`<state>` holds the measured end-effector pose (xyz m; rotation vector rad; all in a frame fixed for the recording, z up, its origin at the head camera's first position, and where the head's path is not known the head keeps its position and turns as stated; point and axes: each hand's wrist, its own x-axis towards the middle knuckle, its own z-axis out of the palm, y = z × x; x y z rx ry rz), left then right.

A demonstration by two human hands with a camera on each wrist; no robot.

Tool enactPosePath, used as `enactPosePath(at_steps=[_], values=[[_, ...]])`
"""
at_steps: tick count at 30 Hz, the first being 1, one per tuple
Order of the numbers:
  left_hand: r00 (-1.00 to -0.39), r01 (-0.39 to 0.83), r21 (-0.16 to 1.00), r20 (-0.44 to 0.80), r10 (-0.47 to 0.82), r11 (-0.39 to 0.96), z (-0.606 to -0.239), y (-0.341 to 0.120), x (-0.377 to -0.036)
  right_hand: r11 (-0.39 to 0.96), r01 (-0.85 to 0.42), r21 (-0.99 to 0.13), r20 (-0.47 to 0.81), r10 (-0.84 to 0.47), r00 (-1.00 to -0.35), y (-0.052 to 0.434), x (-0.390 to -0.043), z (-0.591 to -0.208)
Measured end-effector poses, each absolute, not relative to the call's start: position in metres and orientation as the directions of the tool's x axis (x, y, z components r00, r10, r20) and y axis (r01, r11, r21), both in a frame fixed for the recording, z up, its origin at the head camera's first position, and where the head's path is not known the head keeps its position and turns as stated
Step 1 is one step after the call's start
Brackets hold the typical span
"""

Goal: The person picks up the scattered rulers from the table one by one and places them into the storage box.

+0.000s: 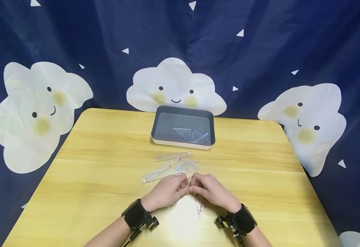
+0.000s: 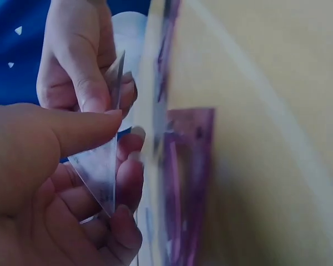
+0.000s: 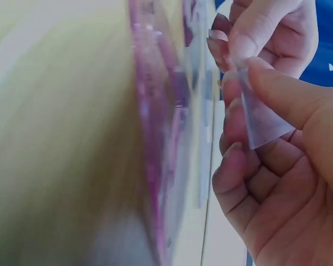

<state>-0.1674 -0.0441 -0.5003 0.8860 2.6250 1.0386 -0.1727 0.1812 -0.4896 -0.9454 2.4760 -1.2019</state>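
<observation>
Left hand (image 1: 167, 190) on the near middle of the smooth yellow wood table (image 1: 84, 164), thumb and curled fingers pinching one edge of a clear, thin plastic triangle (image 1: 190, 203). Flat and see-through, with sharp corners and tiny marks along its edge. Held just above the table between both hands, its top corner at the fingertips, its long side running down toward the near edge. Right hand (image 1: 211, 190) touching the left, thumb and curled fingers pinching the other edge of the same triangle.

Just beyond the hands, flat on the wood: a curved clear ruler (image 1: 158, 174), a clear half-circle (image 1: 188, 167), and a short straight ruler (image 1: 173, 156) lying left to right. Farther back, a grey tray (image 1: 167, 116) with rounded corners and a pale rim, two more clear triangles (image 1: 192, 136) inside. Nothing between hands and tray but the rulers.
</observation>
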Motion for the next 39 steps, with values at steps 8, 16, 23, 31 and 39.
enactPosePath(at_steps=[8, 16, 23, 31, 39], values=[[-0.818, 0.432, 0.737, 0.078, 0.57, 0.52, -0.485, -0.048, -0.171, 0.429, -0.44, -0.789, 0.087, -0.631, -0.771, 0.181, -0.177, -0.479], [-0.85, 0.408, 0.77, 0.124, 0.513, 0.491, -0.474, -0.057, -0.177, 0.418, -0.388, -0.821, 0.072, -0.598, -0.798, 0.178, -0.185, -0.471], [-0.877, 0.364, 0.813, 0.134, 0.462, 0.454, -0.465, -0.065, -0.185, 0.412, -0.36, -0.837, 0.082, -0.556, -0.827, 0.18, -0.197, -0.459], [-0.885, 0.33, 0.843, 0.12, 0.45, 0.424, -0.461, -0.069, -0.195, 0.408, -0.358, -0.84, 0.09, -0.546, -0.833, 0.176, -0.205, -0.452], [-0.897, 0.327, 0.859, 0.151, 0.415, 0.395, -0.461, -0.073, -0.202, 0.398, -0.376, -0.837, 0.157, -0.483, -0.861, 0.175, -0.21, -0.454]])
